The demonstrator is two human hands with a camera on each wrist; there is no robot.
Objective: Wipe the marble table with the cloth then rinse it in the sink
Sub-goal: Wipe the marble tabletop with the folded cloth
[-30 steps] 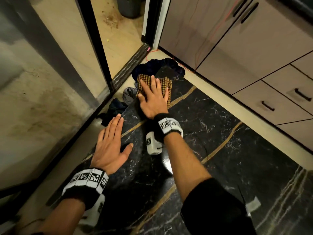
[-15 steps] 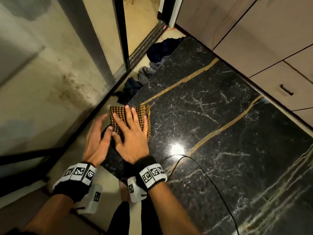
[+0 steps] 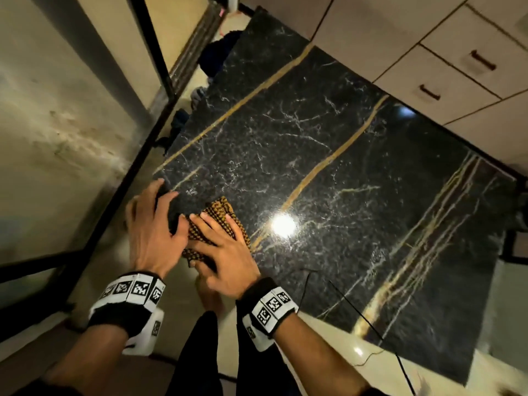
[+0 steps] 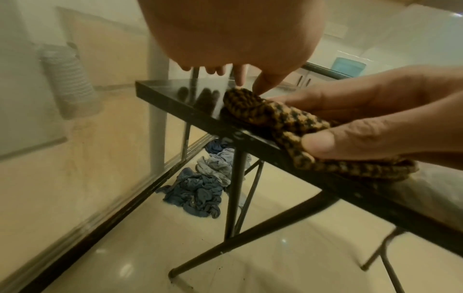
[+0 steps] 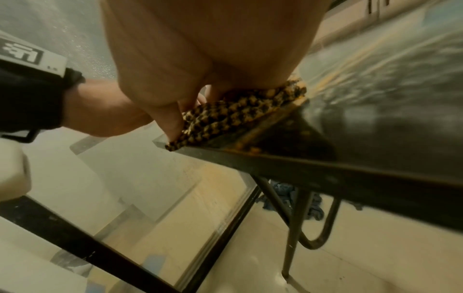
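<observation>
The yellow-and-black checked cloth (image 3: 218,217) lies bunched at the near left corner of the black marble table (image 3: 343,155). My right hand (image 3: 225,252) grips it, fingers on top. In the left wrist view the right thumb (image 4: 325,144) curls under the cloth (image 4: 275,117) at the table's edge (image 4: 175,103). My left hand (image 3: 154,224) is beside it with straight fingertips (image 4: 239,76) on the tabletop and its thumb against the cloth. The right wrist view shows the cloth (image 5: 238,113) overhanging the table corner (image 5: 275,158). No sink is in view.
A glass sliding door (image 3: 71,138) runs close along the table's left side. Crumpled blue clothes (image 4: 200,190) lie on the floor by the far table leg (image 4: 233,198). Cabinets with drawers (image 3: 428,67) stand behind the table. A thin black cable (image 3: 357,315) crosses the near edge.
The right hand dragged the cloth from the far corner back to the near left corner. It went from pressing flat to gripping the bunched cloth. The left hand moved up beside it.
</observation>
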